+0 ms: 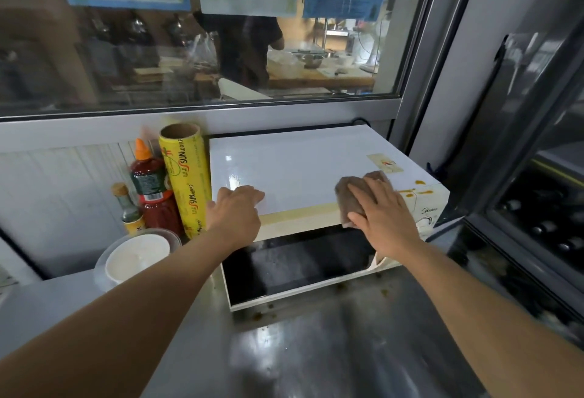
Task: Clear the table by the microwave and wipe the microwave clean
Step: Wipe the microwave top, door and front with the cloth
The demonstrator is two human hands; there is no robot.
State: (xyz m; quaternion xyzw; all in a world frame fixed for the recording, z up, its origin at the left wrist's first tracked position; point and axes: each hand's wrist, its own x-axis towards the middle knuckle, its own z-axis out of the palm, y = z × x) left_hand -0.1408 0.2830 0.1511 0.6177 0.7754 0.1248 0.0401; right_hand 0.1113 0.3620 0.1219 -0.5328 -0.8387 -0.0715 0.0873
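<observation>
Nearest you lay the stainless-steel table (316, 350), smooth and shiny, with brown crumbs scattered along the foot of the microwave (294, 170). That white, boxy microwave sat at the centre of the frame, its dark glass door facing you and its top glossy, with a yellowed strip along the front edge and orange-brown drips at the right front corner.

Your left hand (235, 211) rested palm down on the top's front left edge, fingers loosely together, gripping nothing. Your right hand (384, 212) lay flat with fingers spread, pressing a brown scouring sponge (350, 190) onto the top near its front right edge.

In the lower left, a clear plastic bowl (104, 261) held a white paper cup (137, 257); I could not tell what was in the cup. Behind them stood a small glass bottle with a cork stopper (126, 204), a red chilli sauce bottle with an orange cap (151, 189), and an upright yellow cling wrap roll (186, 179) just beside the microwave's left side.

Across the upper frame ran a glass window (142, 59) with paper notices taped on.
</observation>
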